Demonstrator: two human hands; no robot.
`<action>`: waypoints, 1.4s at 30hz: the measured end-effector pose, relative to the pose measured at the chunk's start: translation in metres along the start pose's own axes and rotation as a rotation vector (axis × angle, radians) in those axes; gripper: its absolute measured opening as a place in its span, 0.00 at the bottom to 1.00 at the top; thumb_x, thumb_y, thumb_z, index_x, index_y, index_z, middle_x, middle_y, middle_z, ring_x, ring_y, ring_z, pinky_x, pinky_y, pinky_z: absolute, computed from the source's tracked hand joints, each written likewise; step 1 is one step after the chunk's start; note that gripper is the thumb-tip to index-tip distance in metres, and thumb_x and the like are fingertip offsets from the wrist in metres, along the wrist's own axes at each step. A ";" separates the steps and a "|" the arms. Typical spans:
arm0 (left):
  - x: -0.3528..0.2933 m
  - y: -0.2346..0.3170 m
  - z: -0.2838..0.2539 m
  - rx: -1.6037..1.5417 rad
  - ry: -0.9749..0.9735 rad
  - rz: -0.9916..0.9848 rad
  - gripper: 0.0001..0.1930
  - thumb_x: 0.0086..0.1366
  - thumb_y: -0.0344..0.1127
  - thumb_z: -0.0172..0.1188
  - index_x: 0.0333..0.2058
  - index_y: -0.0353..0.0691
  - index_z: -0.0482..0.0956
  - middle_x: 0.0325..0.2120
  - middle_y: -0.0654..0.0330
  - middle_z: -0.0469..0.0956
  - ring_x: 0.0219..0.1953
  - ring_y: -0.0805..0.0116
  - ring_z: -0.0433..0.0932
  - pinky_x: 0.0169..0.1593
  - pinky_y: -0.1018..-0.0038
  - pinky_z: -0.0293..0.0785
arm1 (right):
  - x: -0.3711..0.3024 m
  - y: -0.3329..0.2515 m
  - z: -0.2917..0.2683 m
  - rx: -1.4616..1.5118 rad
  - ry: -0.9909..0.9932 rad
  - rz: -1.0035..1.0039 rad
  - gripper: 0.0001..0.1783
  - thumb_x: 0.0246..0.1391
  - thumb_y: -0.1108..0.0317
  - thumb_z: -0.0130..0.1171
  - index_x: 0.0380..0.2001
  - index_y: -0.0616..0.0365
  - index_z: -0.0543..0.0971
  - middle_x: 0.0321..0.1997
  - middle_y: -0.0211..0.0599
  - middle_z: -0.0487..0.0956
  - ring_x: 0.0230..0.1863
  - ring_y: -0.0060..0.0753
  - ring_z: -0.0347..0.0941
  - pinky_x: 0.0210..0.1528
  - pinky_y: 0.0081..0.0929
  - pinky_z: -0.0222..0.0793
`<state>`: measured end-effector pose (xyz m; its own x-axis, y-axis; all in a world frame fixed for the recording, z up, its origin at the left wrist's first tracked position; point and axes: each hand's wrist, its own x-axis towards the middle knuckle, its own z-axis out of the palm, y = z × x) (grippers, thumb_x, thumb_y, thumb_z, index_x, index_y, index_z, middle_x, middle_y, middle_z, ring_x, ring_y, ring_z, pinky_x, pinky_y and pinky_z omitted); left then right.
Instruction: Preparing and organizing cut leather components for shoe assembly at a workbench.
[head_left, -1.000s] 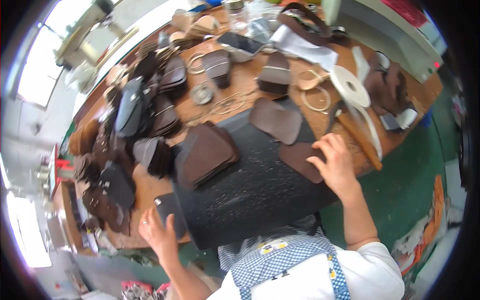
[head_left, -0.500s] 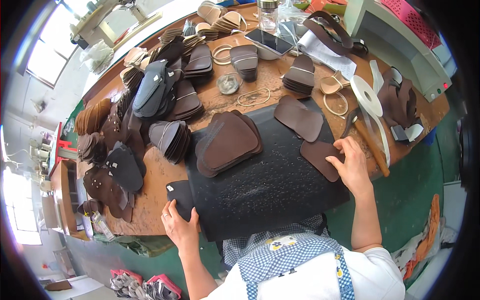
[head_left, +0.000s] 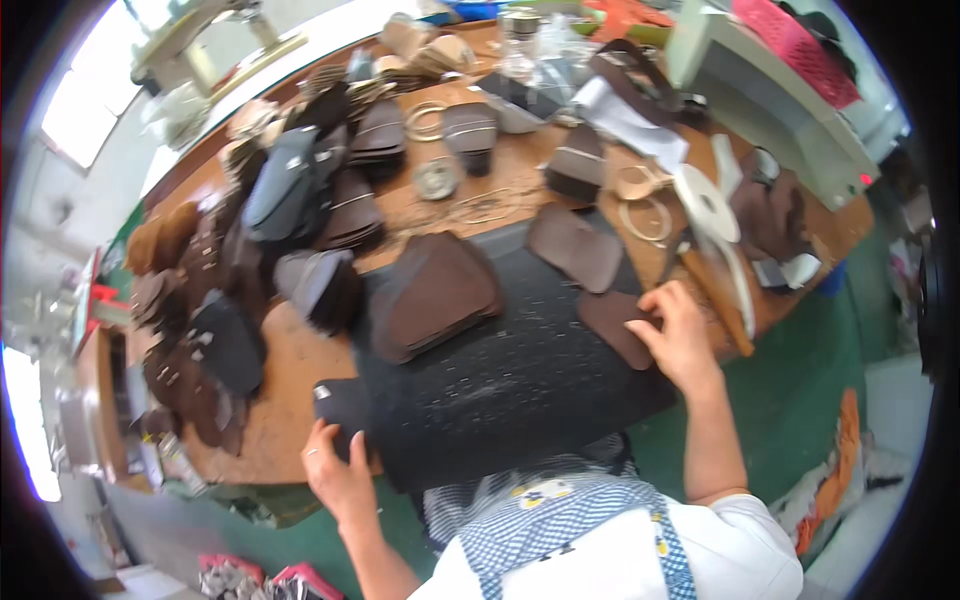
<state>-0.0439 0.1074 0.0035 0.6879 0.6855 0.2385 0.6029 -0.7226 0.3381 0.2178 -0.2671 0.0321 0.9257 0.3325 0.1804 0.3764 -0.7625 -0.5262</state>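
Note:
My left hand point(head_left: 342, 482) is at the near left corner of a black work mat point(head_left: 500, 390). Its thumb and fingers grip the near end of a dark, rounded leather piece point(head_left: 345, 402) with a small white mark. On the mat's right side, my right hand point(head_left: 678, 335) has its thumb and fingertips on the right edge of a flat brown leather piece point(head_left: 610, 322). Another brown leather piece point(head_left: 575, 248) lies just beyond it, partly off the mat's top edge. A stack of brown leather pieces point(head_left: 437, 300) sits on the mat's far left. The picture is blurred.
Bundled leather stacks crowd the wooden table's point(head_left: 300, 400) left and far sides. A wooden-handled hammer point(head_left: 718, 300), a white tape roll point(head_left: 707, 205) and brown strips point(head_left: 770, 215) are at right. Behind stand a glass jar point(head_left: 518, 45) and a dark-screened tablet point(head_left: 520, 100).
The whole view has shifted, so the table and both hands appear slightly farther left. Both hands stay at the same leather pieces, with no clear movement of those pieces on the mat.

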 end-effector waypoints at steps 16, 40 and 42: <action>0.006 0.058 -0.054 -0.610 0.133 -0.132 0.27 0.60 0.18 0.62 0.60 0.36 0.74 0.57 0.55 0.74 0.57 0.63 0.73 0.66 0.70 0.64 | 0.004 0.000 0.000 -0.055 -0.047 -0.017 0.21 0.50 0.60 0.74 0.41 0.61 0.79 0.40 0.41 0.76 0.47 0.47 0.72 0.53 0.42 0.70; -0.056 0.098 0.027 -0.468 -0.005 0.587 0.19 0.50 0.17 0.69 0.42 0.38 0.86 0.39 0.56 0.82 0.38 0.59 0.80 0.40 0.68 0.79 | -0.005 -0.074 0.006 0.697 -0.192 0.092 0.11 0.56 0.79 0.68 0.38 0.60 0.75 0.34 0.30 0.81 0.40 0.19 0.79 0.45 0.22 0.74; -0.062 0.092 0.028 -0.389 -0.043 0.594 0.22 0.49 0.20 0.71 0.46 0.39 0.87 0.41 0.57 0.81 0.40 0.59 0.79 0.43 0.66 0.77 | -0.002 -0.084 0.024 0.745 -0.335 0.075 0.13 0.54 0.77 0.71 0.37 0.60 0.75 0.35 0.30 0.81 0.41 0.18 0.78 0.46 0.22 0.74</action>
<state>-0.0195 -0.0038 -0.0058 0.8758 0.1751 0.4497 -0.0616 -0.8837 0.4640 0.1833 -0.1906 0.0556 0.8428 0.5334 -0.0725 0.0818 -0.2601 -0.9621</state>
